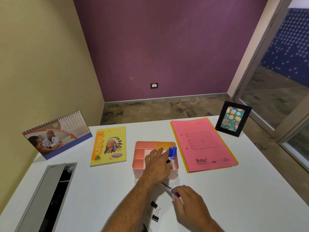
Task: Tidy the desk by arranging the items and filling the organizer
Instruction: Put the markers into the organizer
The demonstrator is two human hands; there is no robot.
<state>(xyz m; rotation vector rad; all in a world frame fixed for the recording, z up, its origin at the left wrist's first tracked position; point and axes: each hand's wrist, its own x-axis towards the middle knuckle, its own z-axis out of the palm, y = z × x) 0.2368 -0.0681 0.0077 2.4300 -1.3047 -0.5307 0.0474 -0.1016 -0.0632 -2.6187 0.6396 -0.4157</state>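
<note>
Nearest us, two black binder clips [155, 212] lie on the white desk [242, 190], just left of our right hand [189, 200], which pinches a blue-capped pen [170, 190] low over the desk, fingers curled on it; pen looks light, stiff, slick plastic, best held mid-barrel so it drops in upright. Our left hand [158, 163] reaches into the pink organizer [142, 158], fingers spread and relaxed over the middle compartments, touching near two blue markers [172, 154] standing in the right-side slot; we can't tell if it grips anything. Yellow sticky notes [162, 145] sit in the back compartment. The left hand itself blocks the way into the organizer, so we judge the pen needs a path past it. Clips are small, springy, take by the wire handles. Left of the organizer a yellow notebook [108, 146], further left a desk calendar [56, 136], near left a grey cable tray [48, 196]. Right, a pink file folder [204, 144]; far right a photo frame [233, 118]
</note>
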